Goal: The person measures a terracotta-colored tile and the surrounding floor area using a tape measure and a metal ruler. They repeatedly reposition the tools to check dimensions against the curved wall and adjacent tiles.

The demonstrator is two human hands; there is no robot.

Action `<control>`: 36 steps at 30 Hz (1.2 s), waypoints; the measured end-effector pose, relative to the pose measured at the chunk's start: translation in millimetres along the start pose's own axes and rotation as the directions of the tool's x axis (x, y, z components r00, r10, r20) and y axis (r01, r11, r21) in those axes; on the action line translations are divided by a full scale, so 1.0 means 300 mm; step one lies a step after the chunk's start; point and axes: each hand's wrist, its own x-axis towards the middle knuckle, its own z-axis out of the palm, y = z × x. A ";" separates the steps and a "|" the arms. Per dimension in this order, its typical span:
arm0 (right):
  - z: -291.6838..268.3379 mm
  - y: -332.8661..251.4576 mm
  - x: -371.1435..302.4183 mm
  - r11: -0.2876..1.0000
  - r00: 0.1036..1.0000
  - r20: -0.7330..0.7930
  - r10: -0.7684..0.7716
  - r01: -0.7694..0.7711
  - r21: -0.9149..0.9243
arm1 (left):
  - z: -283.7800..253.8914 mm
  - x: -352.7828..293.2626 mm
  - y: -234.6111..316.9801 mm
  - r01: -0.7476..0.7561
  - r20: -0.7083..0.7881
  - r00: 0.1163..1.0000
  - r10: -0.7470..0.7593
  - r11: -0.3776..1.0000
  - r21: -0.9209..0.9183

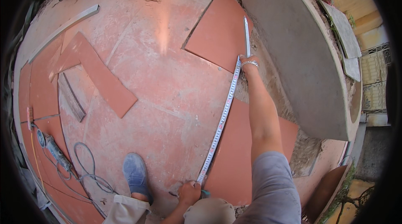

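Evidently, the left hand (189, 193) is closed around the near end of the tape measure (221, 125), and the right hand (249, 61) pinches its far end beside a metal strip (247, 36). The tape measure, alongside a red tile (240, 153), looks light and springy, best held flat at both ends.
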 end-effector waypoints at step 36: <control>-0.181 0.097 -0.027 0.981 0.993 -0.120 0.018 -0.040 -0.188 | 0.032 0.003 -0.020 -0.030 -0.067 0.997 0.031 0.999 0.017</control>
